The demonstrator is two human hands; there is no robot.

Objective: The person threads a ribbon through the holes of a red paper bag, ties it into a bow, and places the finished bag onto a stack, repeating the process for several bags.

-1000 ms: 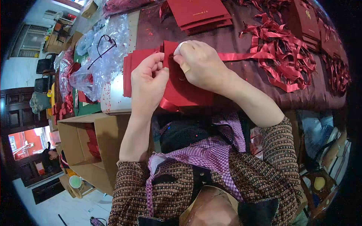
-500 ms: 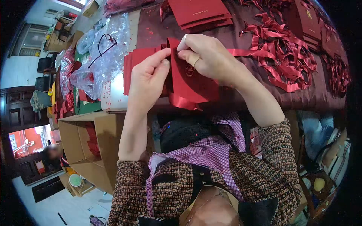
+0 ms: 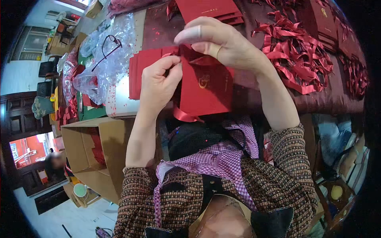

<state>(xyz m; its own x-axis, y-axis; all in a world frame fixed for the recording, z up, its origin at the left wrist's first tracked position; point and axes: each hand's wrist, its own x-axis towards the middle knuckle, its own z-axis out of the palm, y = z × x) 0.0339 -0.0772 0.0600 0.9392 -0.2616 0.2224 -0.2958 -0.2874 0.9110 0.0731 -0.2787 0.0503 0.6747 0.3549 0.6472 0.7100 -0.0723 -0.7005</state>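
A red bag with gold lettering [image 3: 208, 85] hangs over the table's front edge in the middle. My left hand [image 3: 160, 81] pinches the top left edge of this bag, fingers closed. Above its upper edge is my right hand [image 3: 224, 43], fingers curved, thumb near a red ribbon; a white covering wraps one fingertip. Whether the right fingers grip the ribbon is hard to see. A loose ribbon end [image 3: 184, 115] dangles below the bag's left corner. Behind my left hand lies a stack of red bags [image 3: 137, 75].
More red bags [image 3: 210, 10] lie at the back. A heap of red ribbons [image 3: 297, 57] is on the right. Clear plastic [image 3: 123, 43] with dark glasses [image 3: 107, 53] lies left. An open cardboard box [image 3: 113, 139] stands below left; a person [image 3: 55, 162] is farther off.
My right hand has lifted off the bag's front and opened somewhat. The bag's printed face has turned flatter toward the camera, and the ribbon beside the right hand has shifted.
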